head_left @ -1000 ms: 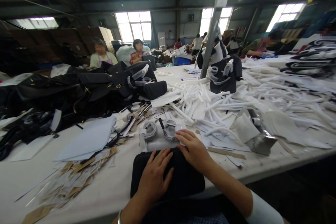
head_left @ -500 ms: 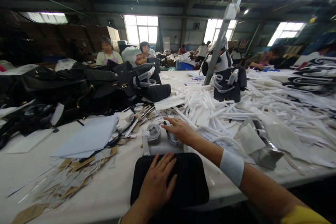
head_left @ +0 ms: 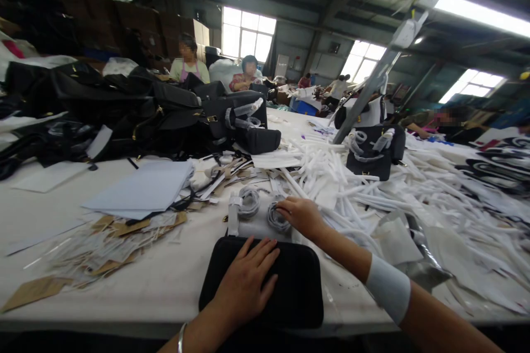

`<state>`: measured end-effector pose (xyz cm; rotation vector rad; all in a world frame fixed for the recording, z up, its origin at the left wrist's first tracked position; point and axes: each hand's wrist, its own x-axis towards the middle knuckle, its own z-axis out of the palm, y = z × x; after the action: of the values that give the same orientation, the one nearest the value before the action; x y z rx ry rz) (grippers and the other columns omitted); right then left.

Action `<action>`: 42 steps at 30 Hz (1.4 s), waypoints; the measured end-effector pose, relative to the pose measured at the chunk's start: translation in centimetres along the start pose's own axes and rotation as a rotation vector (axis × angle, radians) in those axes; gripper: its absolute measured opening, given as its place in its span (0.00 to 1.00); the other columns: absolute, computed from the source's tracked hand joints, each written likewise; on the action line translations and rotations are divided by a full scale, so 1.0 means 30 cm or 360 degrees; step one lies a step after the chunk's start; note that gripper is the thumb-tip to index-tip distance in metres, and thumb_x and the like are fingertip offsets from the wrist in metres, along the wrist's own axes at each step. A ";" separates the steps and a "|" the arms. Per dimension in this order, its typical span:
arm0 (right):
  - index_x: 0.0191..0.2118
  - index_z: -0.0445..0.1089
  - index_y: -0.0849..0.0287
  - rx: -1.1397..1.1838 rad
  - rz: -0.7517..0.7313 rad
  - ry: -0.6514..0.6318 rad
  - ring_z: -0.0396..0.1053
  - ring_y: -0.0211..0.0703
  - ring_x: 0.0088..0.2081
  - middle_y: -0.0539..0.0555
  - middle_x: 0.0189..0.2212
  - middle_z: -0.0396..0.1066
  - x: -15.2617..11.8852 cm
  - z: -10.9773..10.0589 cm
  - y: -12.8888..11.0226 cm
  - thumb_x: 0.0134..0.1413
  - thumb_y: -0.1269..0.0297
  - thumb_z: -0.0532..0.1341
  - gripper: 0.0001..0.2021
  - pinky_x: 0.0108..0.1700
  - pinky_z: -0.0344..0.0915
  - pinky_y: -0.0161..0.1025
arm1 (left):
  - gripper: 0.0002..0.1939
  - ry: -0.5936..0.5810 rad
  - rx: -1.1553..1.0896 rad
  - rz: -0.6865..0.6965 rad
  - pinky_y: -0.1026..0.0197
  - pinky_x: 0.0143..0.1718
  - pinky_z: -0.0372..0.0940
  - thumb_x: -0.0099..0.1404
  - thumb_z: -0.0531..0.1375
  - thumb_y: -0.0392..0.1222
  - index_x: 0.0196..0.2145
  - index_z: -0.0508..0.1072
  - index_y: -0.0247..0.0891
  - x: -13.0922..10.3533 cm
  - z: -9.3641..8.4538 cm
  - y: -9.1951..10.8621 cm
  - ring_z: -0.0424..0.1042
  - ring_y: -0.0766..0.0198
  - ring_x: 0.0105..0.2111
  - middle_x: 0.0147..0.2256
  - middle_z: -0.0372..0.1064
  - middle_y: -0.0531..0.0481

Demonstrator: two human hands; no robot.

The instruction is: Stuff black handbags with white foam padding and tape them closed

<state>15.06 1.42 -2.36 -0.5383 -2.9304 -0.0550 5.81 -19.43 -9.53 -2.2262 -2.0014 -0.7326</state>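
Note:
A black bag (head_left: 298, 281) lies on the white table in front of me. My left hand (head_left: 250, 273) rests flat on it with the fingers spread. Behind its upper edge lie two wrapped coils, a left coil (head_left: 249, 202) and a right coil (head_left: 276, 217), on a pale wrapped surface. My right hand (head_left: 304, 216) has its fingers together at the right coil's upper right side, closed on it. A wrapped strap end (head_left: 234, 215) stands beside the left coil.
Black bags (head_left: 174, 116) are heaped at the back left. White paper sheets (head_left: 143, 187) and brown tags (head_left: 114, 242) lie left. White padding strips (head_left: 331, 176), a metal post (head_left: 364, 94) and a grey plastic package (head_left: 418, 248) are right. People sit beyond the table.
My right hand has moved down onto the right coil, and its fingers have closed there. My left hand still lies on the black bag. The camera view has tilted.

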 end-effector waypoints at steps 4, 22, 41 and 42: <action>0.41 0.78 0.54 0.0164 0.0183 -0.0010 0.75 0.41 0.38 0.53 0.36 0.79 0.012 0.022 -0.025 0.63 0.61 0.59 0.10 0.41 0.64 0.34 | 0.24 0.0019 -0.0066 -0.0033 0.41 0.66 0.54 0.70 0.55 0.40 0.63 0.62 0.41 -0.004 0.005 0.000 0.59 0.55 0.64 0.64 0.60 0.49; 0.35 0.78 0.60 -0.0143 0.0338 -0.0496 0.77 0.52 0.39 0.63 0.35 0.79 0.102 0.002 -0.063 0.60 0.64 0.59 0.10 0.38 0.66 0.40 | 0.24 0.0065 -0.0174 -0.0066 0.44 0.68 0.50 0.70 0.55 0.41 0.63 0.61 0.42 -0.011 -0.003 -0.001 0.59 0.57 0.65 0.64 0.61 0.49; 0.64 0.60 0.59 0.0184 -0.0320 -0.0137 0.55 0.55 0.66 0.63 0.64 0.60 -0.025 0.105 0.049 0.64 0.59 0.58 0.26 0.68 0.47 0.59 | 0.27 0.0023 0.0005 0.0016 0.42 0.66 0.55 0.68 0.55 0.37 0.64 0.60 0.41 -0.012 0.008 -0.012 0.59 0.55 0.64 0.65 0.58 0.48; 0.63 0.60 0.60 0.0203 -0.0281 -0.0126 0.56 0.53 0.65 0.63 0.63 0.62 -0.031 0.118 0.061 0.64 0.59 0.57 0.24 0.68 0.47 0.58 | 0.27 0.0022 0.0046 0.0034 0.43 0.65 0.56 0.68 0.55 0.37 0.64 0.60 0.41 -0.012 0.011 -0.013 0.60 0.55 0.64 0.65 0.58 0.48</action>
<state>16.03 3.05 -5.99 -0.2680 -3.0238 0.1343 5.51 -19.59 -10.07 -2.2168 -1.9657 -0.7102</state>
